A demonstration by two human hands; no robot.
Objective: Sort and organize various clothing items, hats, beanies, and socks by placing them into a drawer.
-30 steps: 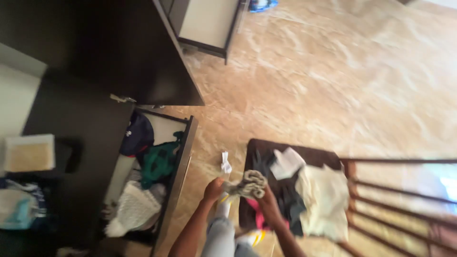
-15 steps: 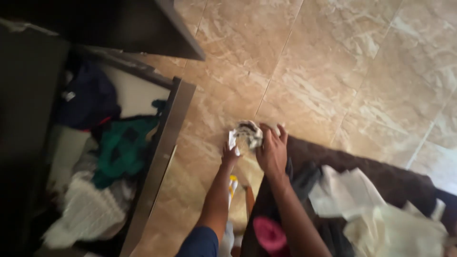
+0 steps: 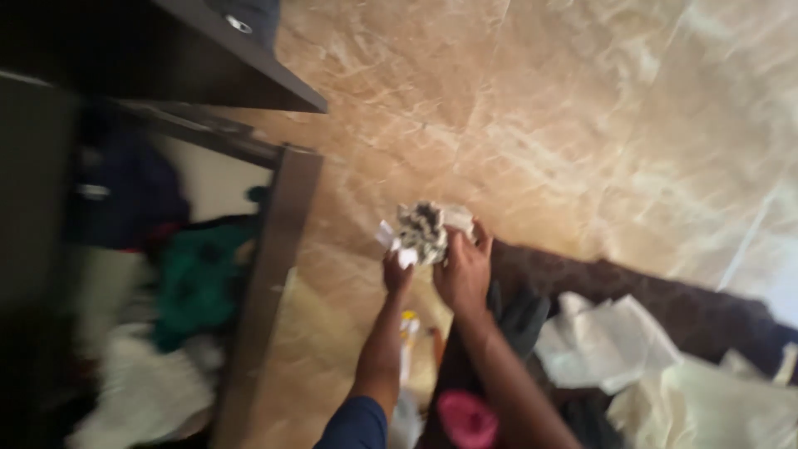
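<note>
Clothes (image 3: pixel 195 283) in drawer (image 3: pixel 270 274), left

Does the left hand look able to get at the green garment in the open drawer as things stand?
Probably not straight away: the left hand and right hand both grip a rolled grey-and-white cloth. The green garment lies uncovered, the drawer's dark front panel between.

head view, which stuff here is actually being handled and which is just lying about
In hand:
- bunched grey and white cloth, held between left hand and right hand

Lying about:
- open drawer with green garment and white knit
- brown seat piled with cream cloths
- pink item
- tiled floor
</note>
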